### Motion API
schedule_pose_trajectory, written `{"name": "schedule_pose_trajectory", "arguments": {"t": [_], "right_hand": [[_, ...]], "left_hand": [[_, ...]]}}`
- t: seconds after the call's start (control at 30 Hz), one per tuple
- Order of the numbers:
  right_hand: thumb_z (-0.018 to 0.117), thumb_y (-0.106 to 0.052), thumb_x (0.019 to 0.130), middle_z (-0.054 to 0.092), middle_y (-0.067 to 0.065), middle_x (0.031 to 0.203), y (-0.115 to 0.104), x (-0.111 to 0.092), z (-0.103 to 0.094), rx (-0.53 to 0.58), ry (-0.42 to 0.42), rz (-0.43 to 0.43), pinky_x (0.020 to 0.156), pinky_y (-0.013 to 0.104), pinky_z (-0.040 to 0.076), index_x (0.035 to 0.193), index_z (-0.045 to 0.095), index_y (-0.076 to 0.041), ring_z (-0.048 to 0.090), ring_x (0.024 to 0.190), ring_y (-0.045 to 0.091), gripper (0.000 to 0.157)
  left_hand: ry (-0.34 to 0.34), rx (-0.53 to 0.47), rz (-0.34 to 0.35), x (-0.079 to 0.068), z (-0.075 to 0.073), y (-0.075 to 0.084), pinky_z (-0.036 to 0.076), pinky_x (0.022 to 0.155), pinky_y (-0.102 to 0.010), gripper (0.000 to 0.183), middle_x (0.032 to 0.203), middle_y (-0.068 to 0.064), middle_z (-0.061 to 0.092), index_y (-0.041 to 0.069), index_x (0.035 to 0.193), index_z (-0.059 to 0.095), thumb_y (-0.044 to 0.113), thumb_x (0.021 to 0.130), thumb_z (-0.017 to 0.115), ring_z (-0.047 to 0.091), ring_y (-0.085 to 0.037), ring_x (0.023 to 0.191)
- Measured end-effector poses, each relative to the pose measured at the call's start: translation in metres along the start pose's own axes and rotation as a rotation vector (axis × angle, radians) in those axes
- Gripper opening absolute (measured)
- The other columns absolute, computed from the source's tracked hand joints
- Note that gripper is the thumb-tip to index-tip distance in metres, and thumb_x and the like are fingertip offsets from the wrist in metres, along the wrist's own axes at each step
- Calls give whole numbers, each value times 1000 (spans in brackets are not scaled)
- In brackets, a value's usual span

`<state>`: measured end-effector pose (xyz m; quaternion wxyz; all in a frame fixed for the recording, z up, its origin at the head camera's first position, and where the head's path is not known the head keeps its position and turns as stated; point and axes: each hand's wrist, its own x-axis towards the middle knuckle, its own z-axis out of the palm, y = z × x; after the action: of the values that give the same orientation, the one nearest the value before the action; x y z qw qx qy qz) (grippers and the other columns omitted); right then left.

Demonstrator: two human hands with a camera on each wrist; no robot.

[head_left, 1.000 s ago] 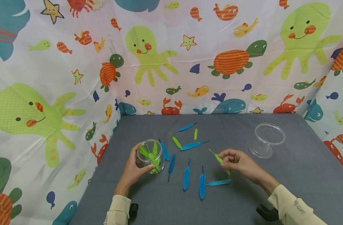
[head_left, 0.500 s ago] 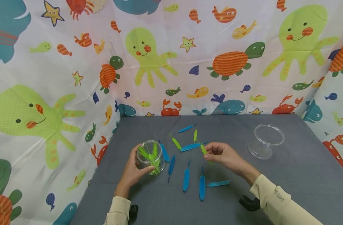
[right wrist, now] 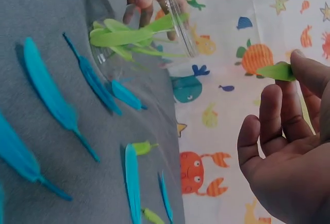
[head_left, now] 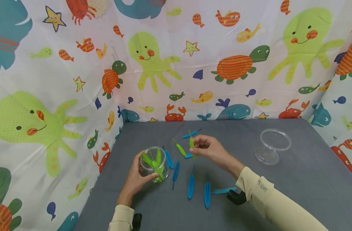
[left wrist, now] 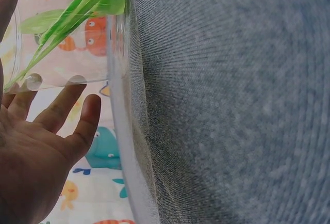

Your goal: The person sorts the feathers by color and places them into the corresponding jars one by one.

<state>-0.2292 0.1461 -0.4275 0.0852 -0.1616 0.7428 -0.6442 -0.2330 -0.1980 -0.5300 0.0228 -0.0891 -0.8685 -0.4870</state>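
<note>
Green feather (head_left: 192, 143) hovering right of jar (head_left: 165, 170), right hand (head_left: 208, 147) pinching it between fingers; left hand (head_left: 138, 177) clasping jar with fingers

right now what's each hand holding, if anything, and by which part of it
The left hand holds the clear jar by its sides. The right hand pinches a green feather by its vane, not its quill.

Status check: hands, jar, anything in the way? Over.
Left hand holds jar, green feathers inside. Right hand pinches another green feather, outside jar. Jar uncovered; blue feathers lie beside it.
</note>
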Motion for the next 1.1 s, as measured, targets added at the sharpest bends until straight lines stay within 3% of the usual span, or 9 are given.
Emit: {"name": "schedule_pose_trajectory", "arguments": {"t": [0.2,0.5,0.73,0.87,1.1], "right_hand": [[73,-20,95,72,-7,91,-3,17,16,39,2,0,82,33,57,116,66,-6,68,88,16,26],[72,-19,96,71,-4,92,-7,36,33,34,-4,-9,73,32,56,118,66,-8,66,82,16,25],[71,-18,97,70,-3,90,-11,46,42,39,-9,-29,72,33,52,120,65,-5,65,83,26,26],[71,-15,97,70,-2,91,-8,54,48,48,-2,-47,73,32,54,119,65,-5,66,81,20,25],[72,-11,95,73,9,99,2,68,66,26,19,-57,75,32,56,117,66,-5,68,82,14,23]], "left_hand": [[-1,-18,-9,-5,1,-2,47,105,-62,111,160,-7,38,30,159,24,35,73,93,53,-40,134],[1,-36,-7,-4,0,-2,46,106,-63,109,160,-8,40,31,159,24,34,74,93,52,-39,135],[-12,-60,-5,-2,0,0,44,109,-61,110,160,-8,40,32,159,24,31,73,93,51,-37,138],[-15,-65,-3,-1,0,1,45,108,-61,110,158,-8,41,32,159,24,30,73,94,53,-38,136],[-14,-73,10,-1,-1,1,45,109,-60,109,160,-8,39,30,159,24,30,74,93,49,-36,139]]}}
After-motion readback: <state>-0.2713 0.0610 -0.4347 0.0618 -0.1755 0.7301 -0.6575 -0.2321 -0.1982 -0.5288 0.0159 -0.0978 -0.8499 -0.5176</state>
